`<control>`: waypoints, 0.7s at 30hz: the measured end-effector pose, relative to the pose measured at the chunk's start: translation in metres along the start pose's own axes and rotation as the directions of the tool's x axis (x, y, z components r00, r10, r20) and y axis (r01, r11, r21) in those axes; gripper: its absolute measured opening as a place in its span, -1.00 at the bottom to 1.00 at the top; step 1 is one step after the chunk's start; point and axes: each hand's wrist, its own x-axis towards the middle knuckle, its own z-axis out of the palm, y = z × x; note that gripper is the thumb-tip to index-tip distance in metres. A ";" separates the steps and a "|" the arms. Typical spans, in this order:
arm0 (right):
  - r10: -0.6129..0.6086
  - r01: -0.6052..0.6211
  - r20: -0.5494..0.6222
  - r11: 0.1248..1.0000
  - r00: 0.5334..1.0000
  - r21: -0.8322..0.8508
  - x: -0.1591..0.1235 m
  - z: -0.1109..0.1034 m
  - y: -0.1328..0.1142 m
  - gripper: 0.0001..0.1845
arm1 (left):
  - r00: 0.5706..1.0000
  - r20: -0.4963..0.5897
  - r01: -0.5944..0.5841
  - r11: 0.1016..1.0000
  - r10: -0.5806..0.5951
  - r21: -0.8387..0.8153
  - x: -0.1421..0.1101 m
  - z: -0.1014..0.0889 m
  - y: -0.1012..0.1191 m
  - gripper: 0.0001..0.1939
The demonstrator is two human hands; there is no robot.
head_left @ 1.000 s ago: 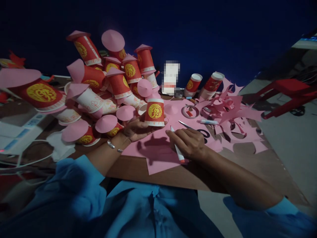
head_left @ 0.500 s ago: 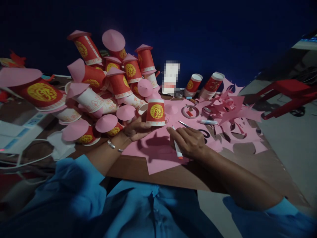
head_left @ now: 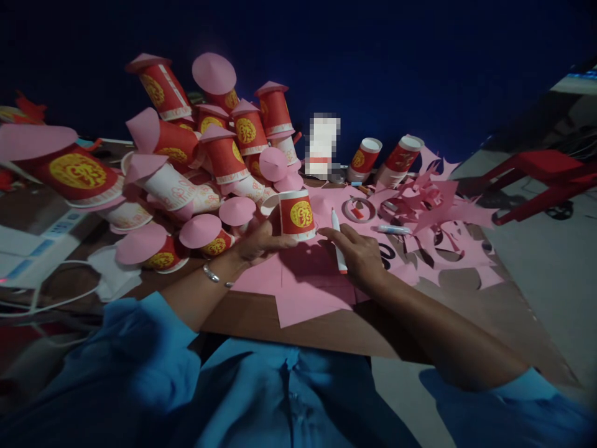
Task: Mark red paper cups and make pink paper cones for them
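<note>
My left hand [head_left: 259, 242] is closed around the lower side of a red paper cup [head_left: 290, 223] with a yellow round emblem. The cup leans slightly, its white rim upward. In my right hand [head_left: 361, 254] is a white marker [head_left: 339, 246], gripped with its tip up and its orange-red end down. The marker is apart from the cup, just to its right. Beneath both hands lies pink paper [head_left: 317, 298]. Black scissor handles [head_left: 387, 254] show partly behind my right hand. A small pink paper cone [head_left: 323, 208] sits behind the cup.
Many red and white cups with pink cone hats [head_left: 224, 152] are heaped at the left. Two cup stacks [head_left: 364, 160] stand at the back. A tape roll [head_left: 346, 211], a capped pen [head_left: 394, 229] and pink scraps [head_left: 443, 211] lie to the right. A red stool [head_left: 550, 163] stands beyond.
The cup has moved a little right and tilted in my left hand. My right hand has turned the marker, so it stands more upright and higher.
</note>
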 end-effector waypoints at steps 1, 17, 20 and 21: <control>0.014 -0.014 0.004 1.000 1.000 0.024 -0.001 0.001 0.001 -0.73 | 1.000 -0.001 0.001 1.000 -0.001 0.003 0.000 0.000 0.000 -0.02; -0.049 0.076 -0.205 0.989 0.978 0.125 0.003 -0.004 0.002 -0.59 | 1.000 0.008 0.010 1.000 -0.010 0.025 0.002 -0.001 -0.001 -0.19; -0.129 0.198 -0.325 0.962 0.937 0.189 0.006 -0.012 -0.007 -0.60 | 1.000 -0.029 0.001 0.999 0.000 0.048 0.002 0.000 -0.001 -0.21; -0.143 0.231 -0.355 0.947 0.924 0.222 0.007 -0.015 -0.011 -0.63 | 0.999 -0.033 0.001 0.999 0.000 0.052 0.002 0.000 -0.001 -0.20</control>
